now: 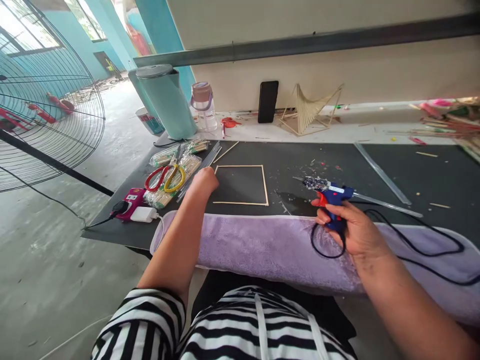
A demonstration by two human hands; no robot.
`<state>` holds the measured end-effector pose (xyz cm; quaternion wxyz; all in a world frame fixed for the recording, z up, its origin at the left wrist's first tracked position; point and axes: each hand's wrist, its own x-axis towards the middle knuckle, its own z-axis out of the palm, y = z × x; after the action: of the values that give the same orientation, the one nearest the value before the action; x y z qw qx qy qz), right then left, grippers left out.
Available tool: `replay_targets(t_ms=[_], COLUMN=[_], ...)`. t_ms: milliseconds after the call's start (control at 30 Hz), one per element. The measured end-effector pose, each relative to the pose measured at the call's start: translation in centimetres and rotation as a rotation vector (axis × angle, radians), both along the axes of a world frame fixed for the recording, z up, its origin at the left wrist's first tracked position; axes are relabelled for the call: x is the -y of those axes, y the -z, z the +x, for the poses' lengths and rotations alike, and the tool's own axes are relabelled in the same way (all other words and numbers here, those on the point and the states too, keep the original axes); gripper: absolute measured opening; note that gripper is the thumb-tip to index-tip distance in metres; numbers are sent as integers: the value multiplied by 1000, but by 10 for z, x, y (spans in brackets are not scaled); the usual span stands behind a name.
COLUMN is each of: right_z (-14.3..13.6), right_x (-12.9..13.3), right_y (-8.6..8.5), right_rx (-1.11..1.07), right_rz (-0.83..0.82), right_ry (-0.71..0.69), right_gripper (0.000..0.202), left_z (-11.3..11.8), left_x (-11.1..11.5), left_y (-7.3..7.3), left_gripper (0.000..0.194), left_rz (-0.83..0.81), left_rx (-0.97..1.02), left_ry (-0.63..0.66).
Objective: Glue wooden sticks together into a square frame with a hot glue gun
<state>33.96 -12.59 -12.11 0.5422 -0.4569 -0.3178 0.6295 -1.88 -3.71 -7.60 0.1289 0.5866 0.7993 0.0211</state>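
My right hand (350,225) grips a blue hot glue gun (335,194), with fingers near its red trigger. Its messy nozzle points left above the black board, and a clear glue stick (388,204) extends from its rear. My left hand (206,181) is closed at the left side of a square of thin wooden sticks (264,185). What its fingers pinch is hidden behind the hand. The square lies flat on the board; its top, right and bottom sides show.
Scissors (165,179) lie on bagged sticks (189,167) at left, beside a pink power strip (129,202). Behind stand a kettle (167,102), bottle (204,107), phone (268,102) and stick model (311,112). A purple cloth (258,245) covers the front edge; a fan (48,95) stands left.
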Motion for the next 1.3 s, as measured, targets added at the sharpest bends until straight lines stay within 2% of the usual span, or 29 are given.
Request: replay_targets(t_ms=[100, 200, 300, 400, 533, 667, 767, 833, 967, 1133, 1233, 1300], right_z=[1, 2, 1, -3, -13, -27, -40, -51, -72, -76, -73, -73], right_x=[-1, 0, 1, 2, 5, 1, -12, -23, -36, -28, -21, -19], right_y=[2, 2, 0, -3, -10, -30, -46, -52, -41, -22, -24, -28], right_rx=[23, 39, 25, 29, 55, 104, 158, 182, 215, 386, 373, 323], right_rz=[23, 56, 90, 109, 131, 194, 327, 427, 540, 581, 608, 619], right_ry=[-35, -57, -87, -98, -87, -137, -158, -141, -102, -135, -91, -67], right_gripper=[22, 20, 25, 26, 28, 27, 24, 22, 18, 21, 21, 29], left_z=[-15, -19, -8, 6, 9, 4, 4, 9, 22, 37, 40, 42], left_x=[0, 3, 10, 18, 26, 26, 26, 28, 32, 37, 39, 41], left_y=[-3, -8, -14, -21, -23, -16, -12, -10, -7, -1, -1, -1], left_gripper=[15, 15, 16, 13, 17, 24, 26, 27, 29, 29, 26, 25], left_rz=[24, 135, 233, 238, 195, 110, 82, 72, 36, 41, 16, 3], left_rx=[76, 501, 979, 1269, 1471, 1585, 1626, 1650, 1652, 1602, 1574, 1552], left_ry=[-15, -123, -170, -121, 42, 162, 193, 213, 255, 287, 293, 282])
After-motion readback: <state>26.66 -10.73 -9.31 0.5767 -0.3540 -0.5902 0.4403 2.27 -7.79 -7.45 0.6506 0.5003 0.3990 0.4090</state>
